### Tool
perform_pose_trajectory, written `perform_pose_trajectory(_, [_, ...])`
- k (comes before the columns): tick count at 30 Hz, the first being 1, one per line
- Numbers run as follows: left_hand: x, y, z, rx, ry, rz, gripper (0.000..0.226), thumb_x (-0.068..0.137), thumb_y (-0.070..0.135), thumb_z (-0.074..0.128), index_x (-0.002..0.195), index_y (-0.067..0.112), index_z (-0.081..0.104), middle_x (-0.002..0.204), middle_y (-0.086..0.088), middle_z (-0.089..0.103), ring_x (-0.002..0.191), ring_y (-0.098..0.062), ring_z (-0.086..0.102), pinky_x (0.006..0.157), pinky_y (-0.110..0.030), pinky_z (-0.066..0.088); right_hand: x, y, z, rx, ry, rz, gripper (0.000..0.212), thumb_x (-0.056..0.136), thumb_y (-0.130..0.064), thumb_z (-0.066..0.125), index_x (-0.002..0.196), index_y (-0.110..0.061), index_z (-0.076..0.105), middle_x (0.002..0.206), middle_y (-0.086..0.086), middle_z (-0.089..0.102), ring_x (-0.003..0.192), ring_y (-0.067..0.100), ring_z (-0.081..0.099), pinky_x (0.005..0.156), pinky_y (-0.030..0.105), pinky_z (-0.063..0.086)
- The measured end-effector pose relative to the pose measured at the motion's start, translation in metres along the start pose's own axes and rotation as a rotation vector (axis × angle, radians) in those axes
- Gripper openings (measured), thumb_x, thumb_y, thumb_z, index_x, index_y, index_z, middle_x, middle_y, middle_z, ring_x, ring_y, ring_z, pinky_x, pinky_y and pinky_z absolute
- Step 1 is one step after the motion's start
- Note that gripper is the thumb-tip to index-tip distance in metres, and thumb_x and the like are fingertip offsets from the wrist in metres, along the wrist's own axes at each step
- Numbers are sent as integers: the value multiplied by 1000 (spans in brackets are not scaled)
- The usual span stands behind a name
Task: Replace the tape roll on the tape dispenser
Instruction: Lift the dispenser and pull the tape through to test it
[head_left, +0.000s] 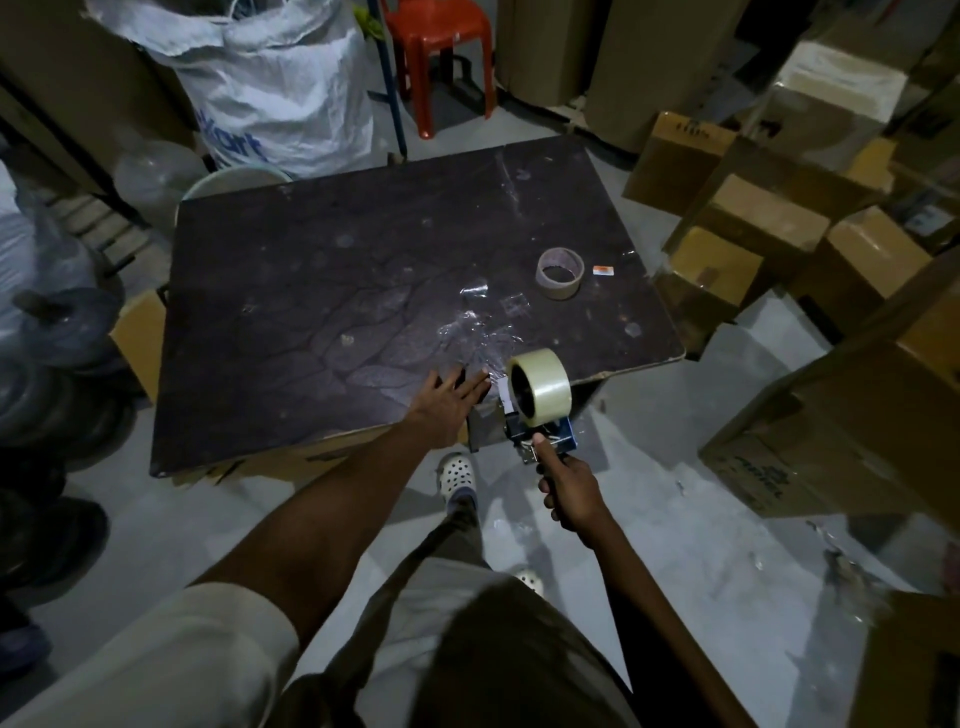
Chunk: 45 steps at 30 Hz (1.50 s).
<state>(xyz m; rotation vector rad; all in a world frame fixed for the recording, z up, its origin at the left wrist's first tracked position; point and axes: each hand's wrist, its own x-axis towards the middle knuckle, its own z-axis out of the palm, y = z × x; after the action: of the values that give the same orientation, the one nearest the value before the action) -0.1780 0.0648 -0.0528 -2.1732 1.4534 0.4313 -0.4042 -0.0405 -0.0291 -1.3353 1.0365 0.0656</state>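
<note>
— Where did the one view look from?

— From the person's head, standing at the near edge of the bench, facing forward and steeply down. It was a wide-angle lens, so the edges bent.

— How close was it?

— Close enough that both forearms ran up from the bottom of the frame, with the legs and the floor straight below. The whole bench top fitted in mid-frame.

— And farther out?

— Cardboard boxes on the right, a white sack and a red stool at the top.

A dark, scuffed table carries an empty tape core, a small sticker and clear tape scraps.
</note>
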Motion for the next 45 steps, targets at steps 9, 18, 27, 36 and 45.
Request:
perform_pose_trajectory(9, [13,-11,-7,-27,-74,5,90,97,40,54,160,27,-9,169,7,-3,154,-33,5,117,-60,15,-5,13,-6,-64,39,-15,63,83,-80,62,81,-17,57,69,7,45,52,13,36,46,28,29])
perform_pose_trajectory(18, [11,-9,-7,-125,-81,12,90,97,34,56,160,26,-7,169,7,-3,154,-34,4,119,-62,12,-6,16,-2,155,43,226,61,90,-75,57,81,-15,57,62,3,47,45,13,38,45,25,30])
perform_pose_trajectory(27, [3,-6,-17,-147,-111,23,89,96,37,55,160,24,-5,169,5,-6,153,-37,6,118,-61,14,-39,65,-30,193,284,419,63,91,-72,57,71,-12,59,51,2,45,39,16,39,42,22,33])
perform_pose_trajectory(36, [-16,0,4,-363,79,-120,60,95,43,50,149,28,31,164,5,23,145,-29,23,113,-58,20,-13,5,-43,34,502,116,80,75,-95,48,72,-16,63,66,6,61,58,25,54,57,36,43])
perform_pose_trajectory(45, [-46,1,-4,-621,324,-495,48,81,46,67,123,24,58,120,-7,67,123,-29,51,107,-46,27,-11,-12,-35,-245,515,57,92,81,-94,38,110,-13,73,108,15,74,101,37,67,91,47,51])
